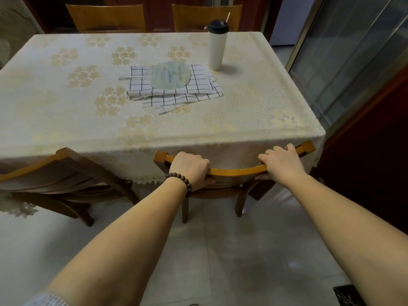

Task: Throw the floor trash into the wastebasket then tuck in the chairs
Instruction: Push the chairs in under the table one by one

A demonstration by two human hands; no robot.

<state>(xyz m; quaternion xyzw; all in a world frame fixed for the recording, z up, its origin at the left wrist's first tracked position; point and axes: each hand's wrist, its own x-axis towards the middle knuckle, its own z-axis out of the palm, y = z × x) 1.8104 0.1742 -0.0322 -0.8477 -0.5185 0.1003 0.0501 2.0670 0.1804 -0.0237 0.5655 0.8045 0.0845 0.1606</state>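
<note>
Chairs phase under way, by the look of it. Both hands grip the curved top rail of the near right chair (237,171): left hand (191,170) wrapped over the rail near its left end, fingers (202,162) curled over the far side and thumb underneath; right hand (281,161) clamped near the right end in the same way. A bead bracelet (180,180) sits on the left wrist.

Chair position: backrest close to the hanging edge of the tablecloth (88,133), seat mostly hidden beneath the worktop (254,111); only the rear legs and the back show. Judgement — this chair is tucked in or nearly so.

Second chair (66,173), near left, stands skewed, its back angled away from the worktop edge and more of its frame exposed. Judgement: not yet tucked, likely the next item. Two more chairs (106,17) on the far side stand with their backs close against the far edge; seem to need nothing, though their seats are hidden.

Trash phase: no litter visible on the tiled floor (242,250) in view — the wastebasket is not in view either, so that step cannot be confirmed, only presumed finished. A dark object at the lower right corner is cropped and cannot be identified.

On the worktop: checked cloths (198,93), a round fan (170,75) and a lidded white cup (216,47).
</note>
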